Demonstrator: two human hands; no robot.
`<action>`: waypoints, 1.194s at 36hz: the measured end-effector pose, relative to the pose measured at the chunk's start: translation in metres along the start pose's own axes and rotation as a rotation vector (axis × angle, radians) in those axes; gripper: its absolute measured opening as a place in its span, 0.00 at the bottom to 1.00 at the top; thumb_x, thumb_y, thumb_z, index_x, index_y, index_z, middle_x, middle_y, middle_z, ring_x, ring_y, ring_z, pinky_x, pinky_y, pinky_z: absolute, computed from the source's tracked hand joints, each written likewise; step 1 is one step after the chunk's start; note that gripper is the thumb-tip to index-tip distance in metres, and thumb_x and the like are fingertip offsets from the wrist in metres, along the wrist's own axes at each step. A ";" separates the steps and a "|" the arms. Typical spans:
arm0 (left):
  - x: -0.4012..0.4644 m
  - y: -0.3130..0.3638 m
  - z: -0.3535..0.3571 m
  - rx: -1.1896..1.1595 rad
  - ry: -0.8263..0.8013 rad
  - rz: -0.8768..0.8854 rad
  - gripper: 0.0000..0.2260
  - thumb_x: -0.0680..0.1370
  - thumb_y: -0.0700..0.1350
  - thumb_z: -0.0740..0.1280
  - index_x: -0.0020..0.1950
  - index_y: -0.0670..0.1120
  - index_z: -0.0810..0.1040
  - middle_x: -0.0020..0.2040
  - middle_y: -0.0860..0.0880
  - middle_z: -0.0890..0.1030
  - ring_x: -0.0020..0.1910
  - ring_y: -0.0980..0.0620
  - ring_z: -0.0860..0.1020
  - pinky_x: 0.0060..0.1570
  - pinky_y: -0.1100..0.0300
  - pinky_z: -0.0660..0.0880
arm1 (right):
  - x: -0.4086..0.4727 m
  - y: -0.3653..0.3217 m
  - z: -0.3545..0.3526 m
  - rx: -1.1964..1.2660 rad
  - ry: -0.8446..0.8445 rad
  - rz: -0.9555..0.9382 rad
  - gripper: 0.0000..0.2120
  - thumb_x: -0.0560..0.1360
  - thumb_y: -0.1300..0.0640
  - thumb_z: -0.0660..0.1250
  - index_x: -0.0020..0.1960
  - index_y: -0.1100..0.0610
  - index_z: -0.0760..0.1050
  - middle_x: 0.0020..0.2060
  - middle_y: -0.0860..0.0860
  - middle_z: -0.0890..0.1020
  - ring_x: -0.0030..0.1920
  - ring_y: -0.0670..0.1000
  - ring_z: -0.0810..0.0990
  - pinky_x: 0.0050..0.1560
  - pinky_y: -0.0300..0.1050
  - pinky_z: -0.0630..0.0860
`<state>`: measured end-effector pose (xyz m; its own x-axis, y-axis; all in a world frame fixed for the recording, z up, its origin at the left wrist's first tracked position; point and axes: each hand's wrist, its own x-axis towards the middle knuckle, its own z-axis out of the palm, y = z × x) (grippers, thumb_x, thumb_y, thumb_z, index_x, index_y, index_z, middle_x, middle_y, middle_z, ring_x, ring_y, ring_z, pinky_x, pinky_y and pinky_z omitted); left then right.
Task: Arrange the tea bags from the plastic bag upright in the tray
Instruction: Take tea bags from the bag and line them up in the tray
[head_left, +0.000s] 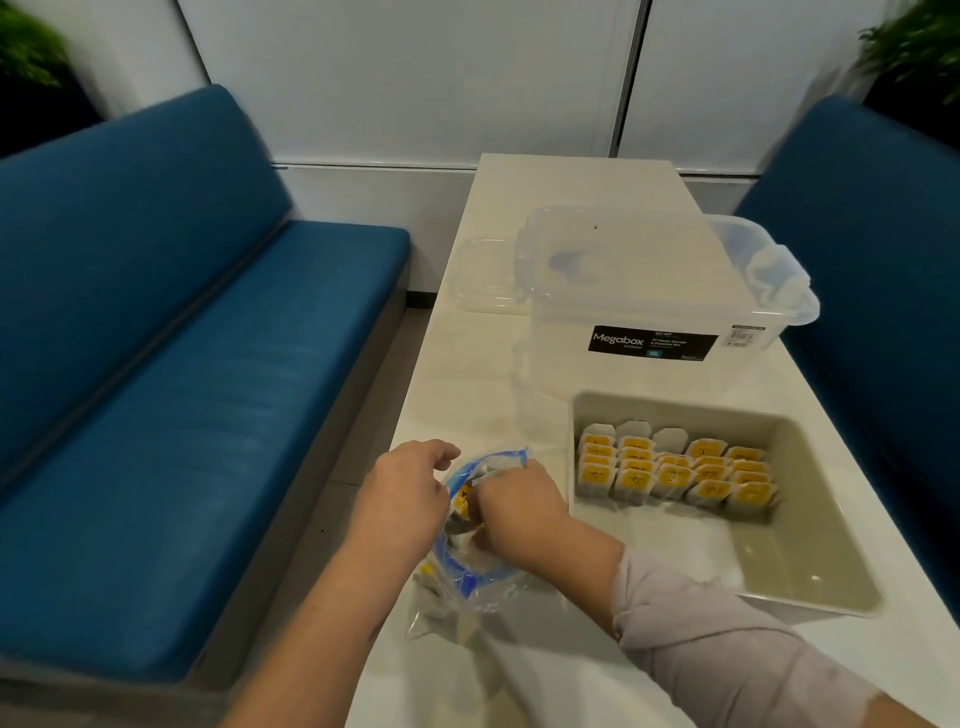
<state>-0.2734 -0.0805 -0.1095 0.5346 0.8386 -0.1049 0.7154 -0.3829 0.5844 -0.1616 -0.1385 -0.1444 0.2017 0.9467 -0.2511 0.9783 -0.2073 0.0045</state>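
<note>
Already several rows of yellow-labelled paper tea bags (675, 470) stand upright at the far end of the grey plastic tray (810, 582), while beside it my left hand (402, 491) grips the clear blue-zipped plastic bag (467, 582) open and my right hand (514, 512) digs inside, its hold hidden.

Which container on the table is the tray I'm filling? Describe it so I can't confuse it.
On the white table, nearest the right hand, sits the tray. It is open-topped, opaque grey, with yellow-labelled tea bags standing in rows at its far end. The storage box behind it is clear and lidded.

Yellow-labelled tea bags (675, 475) stand upright in the grey tray (810, 582); clear plastic bag (467, 587) beside it
</note>
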 end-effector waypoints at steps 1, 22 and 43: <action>0.000 0.000 0.000 0.000 -0.002 0.004 0.18 0.76 0.36 0.65 0.62 0.52 0.77 0.56 0.54 0.79 0.48 0.53 0.79 0.51 0.58 0.78 | 0.000 0.000 0.001 -0.004 -0.004 -0.010 0.13 0.75 0.47 0.64 0.52 0.55 0.78 0.46 0.52 0.80 0.44 0.52 0.74 0.55 0.46 0.68; 0.002 -0.005 0.003 0.051 -0.032 0.038 0.18 0.75 0.44 0.70 0.63 0.57 0.74 0.59 0.58 0.78 0.51 0.57 0.77 0.49 0.61 0.76 | -0.020 0.039 -0.038 0.621 0.012 0.089 0.05 0.72 0.59 0.69 0.44 0.49 0.77 0.36 0.43 0.78 0.41 0.46 0.78 0.42 0.40 0.73; -0.002 0.015 0.000 -0.328 0.106 0.198 0.06 0.75 0.51 0.68 0.49 0.52 0.77 0.41 0.57 0.80 0.40 0.60 0.79 0.39 0.67 0.77 | -0.033 0.057 -0.063 1.468 0.070 0.187 0.05 0.75 0.65 0.65 0.46 0.57 0.77 0.41 0.52 0.82 0.28 0.43 0.71 0.27 0.30 0.68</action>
<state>-0.2635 -0.0882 -0.1004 0.5859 0.8030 0.1094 0.4123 -0.4116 0.8128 -0.1092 -0.1666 -0.0749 0.3598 0.8799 -0.3104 0.0254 -0.3418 -0.9394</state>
